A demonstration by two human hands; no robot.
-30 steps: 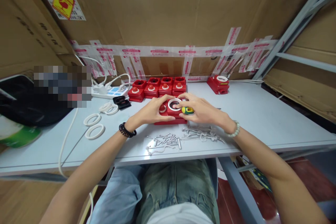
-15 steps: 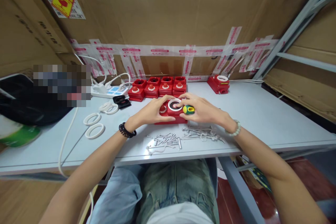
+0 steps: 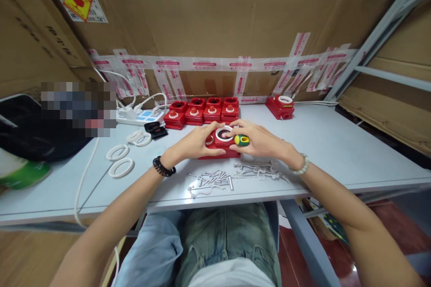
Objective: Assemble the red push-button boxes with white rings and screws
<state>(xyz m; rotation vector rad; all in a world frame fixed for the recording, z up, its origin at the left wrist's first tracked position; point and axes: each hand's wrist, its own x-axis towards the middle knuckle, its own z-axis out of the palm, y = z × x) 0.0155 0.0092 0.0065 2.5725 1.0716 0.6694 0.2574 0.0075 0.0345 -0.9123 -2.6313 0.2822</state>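
Note:
A red box (image 3: 227,152) with a white ring (image 3: 224,134) on its top lies in front of me on the table. My left hand (image 3: 202,140) grips its left side, thumb along the front and fingers over the back. In my right hand (image 3: 257,139) is a screwdriver with a yellow and green handle (image 3: 242,140); the fingers of that hand also touch the ring and the box's right side. Loose silver screws (image 3: 215,178) lie just in front of the box, with longer metal pieces and white strands (image 3: 257,170) to their right.
Several red boxes (image 3: 213,111) stand in a row behind, another (image 3: 280,107) at the back right. White rings (image 3: 121,167), a small black case (image 3: 156,130) and a power strip (image 3: 143,117) are on the left. A white cable (image 3: 85,175) crosses the left table edge.

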